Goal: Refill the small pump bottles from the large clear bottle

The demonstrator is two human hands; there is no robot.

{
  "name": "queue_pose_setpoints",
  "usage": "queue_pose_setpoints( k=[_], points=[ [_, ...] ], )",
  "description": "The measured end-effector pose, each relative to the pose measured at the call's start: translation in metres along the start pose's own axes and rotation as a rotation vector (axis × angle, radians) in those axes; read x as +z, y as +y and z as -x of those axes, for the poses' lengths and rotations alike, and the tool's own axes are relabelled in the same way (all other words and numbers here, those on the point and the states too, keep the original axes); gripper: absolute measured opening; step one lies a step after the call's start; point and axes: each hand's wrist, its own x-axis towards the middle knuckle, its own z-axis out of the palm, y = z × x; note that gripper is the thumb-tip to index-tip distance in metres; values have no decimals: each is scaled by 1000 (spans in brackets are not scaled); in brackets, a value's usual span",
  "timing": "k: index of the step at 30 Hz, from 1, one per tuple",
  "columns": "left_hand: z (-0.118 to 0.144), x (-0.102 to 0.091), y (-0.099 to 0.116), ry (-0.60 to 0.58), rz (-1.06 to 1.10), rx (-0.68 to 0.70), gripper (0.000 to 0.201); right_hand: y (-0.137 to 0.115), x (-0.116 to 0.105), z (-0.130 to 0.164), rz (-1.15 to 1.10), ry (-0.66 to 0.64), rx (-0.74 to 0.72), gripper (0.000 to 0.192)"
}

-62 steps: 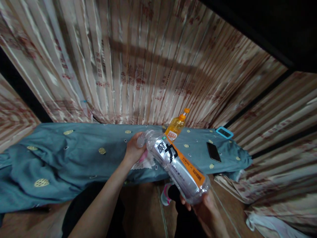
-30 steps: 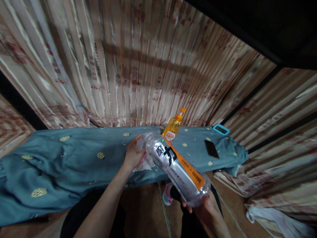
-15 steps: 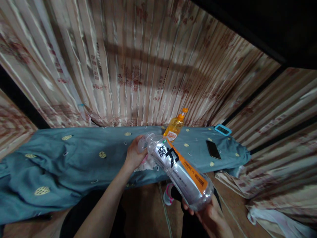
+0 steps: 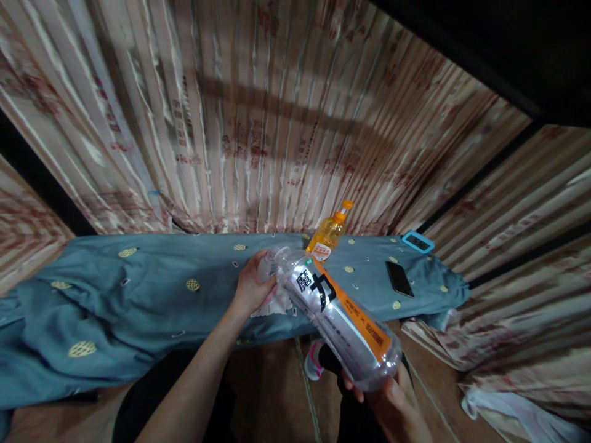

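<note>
A large clear plastic bottle (image 4: 344,326) with a silver and orange label lies tilted across the middle, its neck up to the left and its base down to the right. Around its base are the fingers of my right hand (image 4: 392,400), closed on it. My left hand (image 4: 253,283) is closed at the neck end on a small translucent plastic piece (image 4: 266,269), held against the bottle's mouth; its exact kind is unclear. Below those fingers lies a crumpled white and pink wrapper or tissue (image 4: 278,303), partly hidden. Just behind the neck stands a pump bottle of orange liquid (image 4: 327,235).
The bench or bed has a teal patterned cloth (image 4: 157,289). A dark phone (image 4: 399,279) and a blue-framed device (image 4: 418,242) lie at its right end. Pleated curtains (image 4: 277,123) hang behind. A white plastic bag (image 4: 512,409) rests on the floor (image 4: 277,381).
The view has shifted very slightly. Both hands keep the large bottle in nearly the same tilted position, and their grips look the same.
</note>
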Motion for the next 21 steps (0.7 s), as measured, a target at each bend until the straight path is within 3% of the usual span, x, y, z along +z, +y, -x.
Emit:
queue_pose_setpoints(
  k=[13,21],
  points=[
    [1,1,-5,19,93,62,52,-3,0,0,-47,-12,-9,66],
    [0,1,-4,20,33,68,59,-2,-1,3,-51,-37,-33,73]
  ],
)
